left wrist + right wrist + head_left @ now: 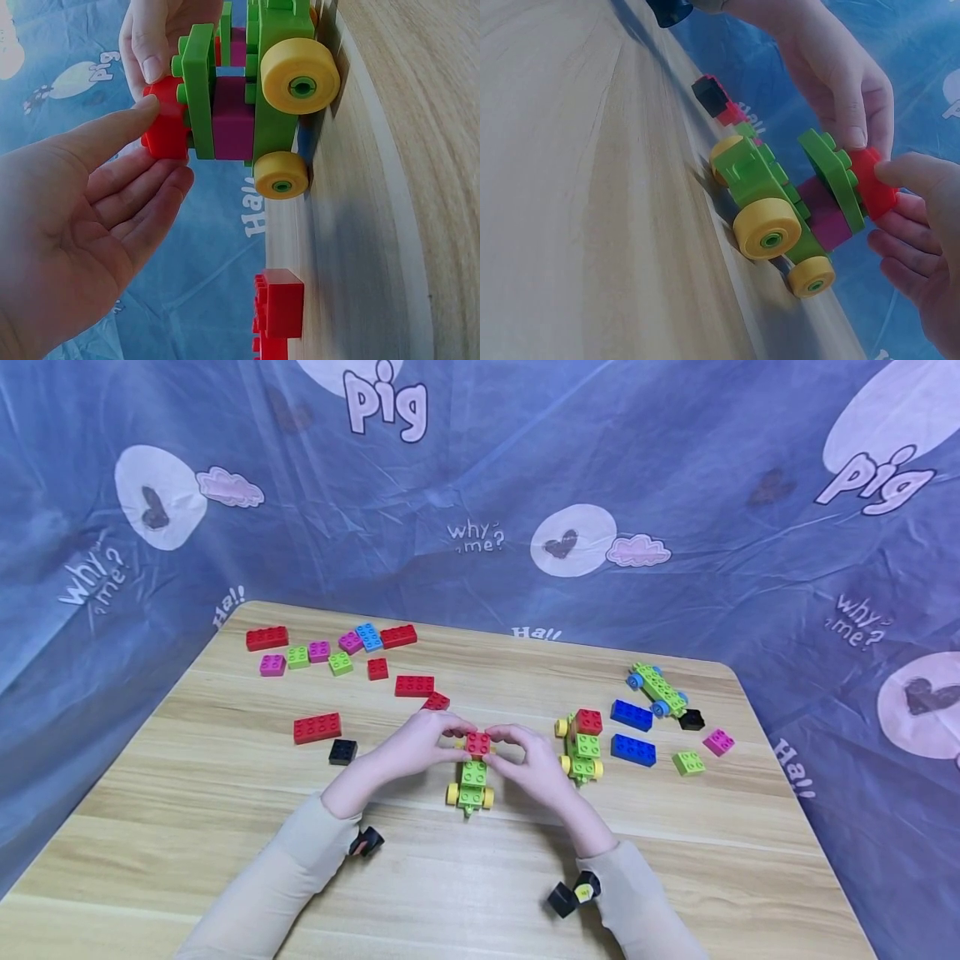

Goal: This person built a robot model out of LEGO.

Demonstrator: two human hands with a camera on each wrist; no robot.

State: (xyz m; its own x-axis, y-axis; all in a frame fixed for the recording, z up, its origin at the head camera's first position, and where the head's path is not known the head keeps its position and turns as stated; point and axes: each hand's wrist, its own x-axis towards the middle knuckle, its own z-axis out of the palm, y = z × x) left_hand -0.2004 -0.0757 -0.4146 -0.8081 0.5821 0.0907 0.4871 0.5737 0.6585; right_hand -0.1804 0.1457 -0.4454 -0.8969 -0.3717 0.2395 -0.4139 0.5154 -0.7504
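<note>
A light wooden surface (225, 827), backed by blue printed cloth (675, 468), holds scattered bricks. At its middle, the left hand (408, 747) and right hand (536, 764) each pinch a red brick (477, 742) atop a green wheeled car (471, 785).

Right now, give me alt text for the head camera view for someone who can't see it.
Two hands, left hand and right hand, pinch a red brick on top of a green toy car with yellow wheels on a wooden table. Loose red, pink, green and blue bricks lie behind, and two more wheeled builds stand at right.
</note>
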